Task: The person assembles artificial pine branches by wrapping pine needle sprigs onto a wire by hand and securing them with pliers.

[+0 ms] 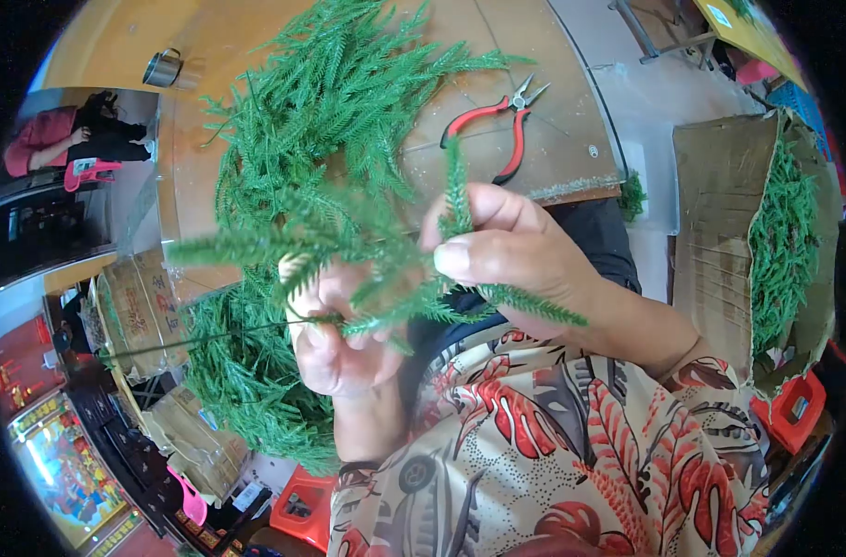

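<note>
My left hand point(344, 357) is closed round the thin dark stem of a green artificial pine sprig point(395, 260), and the stem sticks out to the left. Between thumb and fingers, my right hand point(525, 246) pinches an upright green tip of the same sprig, whose needles partly blur and hide both hands' fingers. Just beyond the hands, a large heap of similar green sprigs point(321, 102) lies on the table point(571, 102). Red-handled pliers point(518, 107) rest there with their jaws apart, past my right hand.
A cardboard box point(715, 251) holding green sprigs stands at the right. More sprigs point(251, 371) fill the lower left beside cardboard boxes. A metal cup point(163, 68) is at the upper left. Red stools point(302, 506) stand low. Another person point(47, 139) sits at the far left.
</note>
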